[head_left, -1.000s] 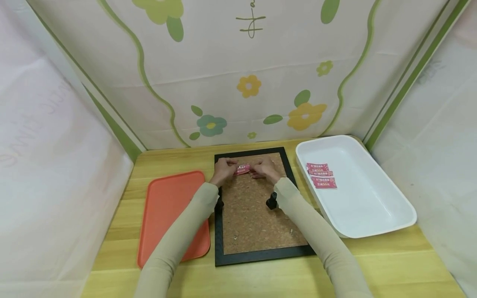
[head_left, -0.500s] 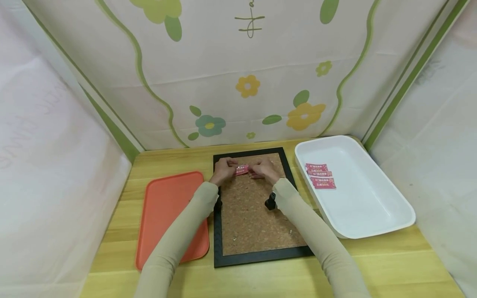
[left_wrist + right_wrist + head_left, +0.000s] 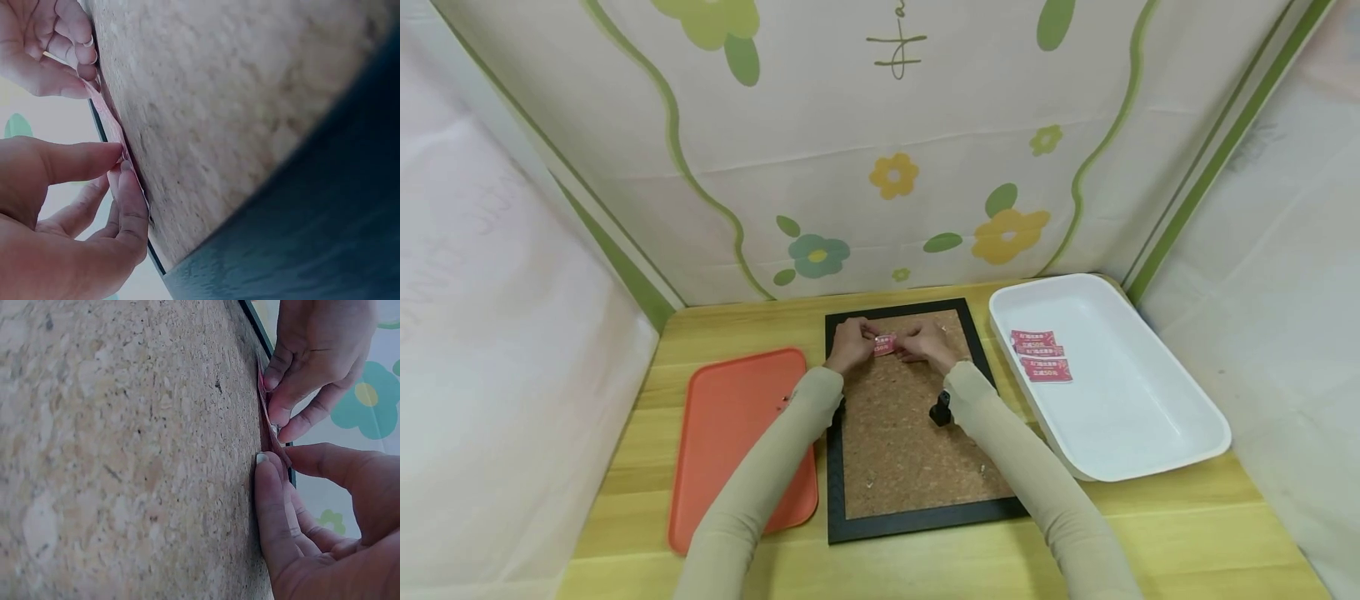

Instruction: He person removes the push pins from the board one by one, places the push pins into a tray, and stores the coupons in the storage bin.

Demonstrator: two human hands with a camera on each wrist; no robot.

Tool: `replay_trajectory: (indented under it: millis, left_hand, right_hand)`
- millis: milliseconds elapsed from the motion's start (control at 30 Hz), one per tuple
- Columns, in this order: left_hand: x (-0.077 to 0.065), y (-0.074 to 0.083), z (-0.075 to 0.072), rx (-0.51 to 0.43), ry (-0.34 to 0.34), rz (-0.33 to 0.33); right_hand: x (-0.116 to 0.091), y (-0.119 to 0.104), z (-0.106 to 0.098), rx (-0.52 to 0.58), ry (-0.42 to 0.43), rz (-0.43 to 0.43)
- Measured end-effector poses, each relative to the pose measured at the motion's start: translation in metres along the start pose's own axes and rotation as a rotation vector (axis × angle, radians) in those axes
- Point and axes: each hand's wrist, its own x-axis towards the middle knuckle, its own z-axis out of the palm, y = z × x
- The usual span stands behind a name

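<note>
A small pink-and-white printed coupon (image 3: 884, 345) lies near the top of a black-framed cork board (image 3: 910, 442). My left hand (image 3: 852, 343) is at its left part, thumb and fingertips pinching a small shiny clear push pin (image 3: 275, 429) against the paper. My right hand (image 3: 927, 343) pinches the coupon's right end between thumb and index finger. In the left wrist view the coupon (image 3: 107, 119) stands slightly bowed off the cork, with the left fingers along its edge. Fingers cover both its ends.
An orange tray (image 3: 730, 433) with a few tiny dark bits (image 3: 784, 400) is left of the board. On the right, a white basin (image 3: 1120, 392) contains several pink coupons (image 3: 1047, 370). Small shiny specks (image 3: 982, 470) dot the board's lower part. A patterned curtain (image 3: 820, 167) stands behind.
The whole head view has shifted slightly left. My right hand's fingers have drawn closer together at the coupon's right end; the left hand keeps its place on the coupon.
</note>
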Motion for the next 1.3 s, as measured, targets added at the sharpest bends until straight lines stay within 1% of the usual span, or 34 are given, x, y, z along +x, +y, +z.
replay_trajectory:
  millis: [167, 267, 400, 533, 800, 1033, 1300]
  left_hand:
    - [0.004, -0.0036, 0.0004, 0.031, 0.005, 0.029]
    - [0.0056, -0.0056, -0.0001, 0.039, 0.004, 0.061]
    - [0.0059, -0.0056, -0.0022, 0.044, 0.0, 0.081]
    - [0.0059, -0.0048, -0.0035, 0.044, -0.009, 0.073]
    - [0.0079, -0.0063, -0.0004, 0.049, -0.01, 0.042]
    - [0.0061, -0.0037, -0.0008, 0.03, 0.002, 0.041]
    - [0.0079, -0.0049, 0.0007, 0.051, 0.005, 0.048]
  right_hand:
    - [0.0003, 0.0, 0.0016, -0.012, 0.01, -0.004]
    - [0.0011, 0.0001, 0.0019, -0.011, 0.012, -0.001]
    - [0.0014, -0.0005, 0.0018, -0.002, 0.014, 0.004]
    - [0.0011, -0.0005, 0.0019, -0.001, 0.017, -0.002]
    - [0.0001, -0.0001, 0.0028, -0.028, 0.03, -0.005]
    - [-0.0002, 0.0011, 0.0028, -0.041, 0.037, -0.019]
    - [0.0024, 0.0041, 0.0051, -0.06, 0.046, -0.033]
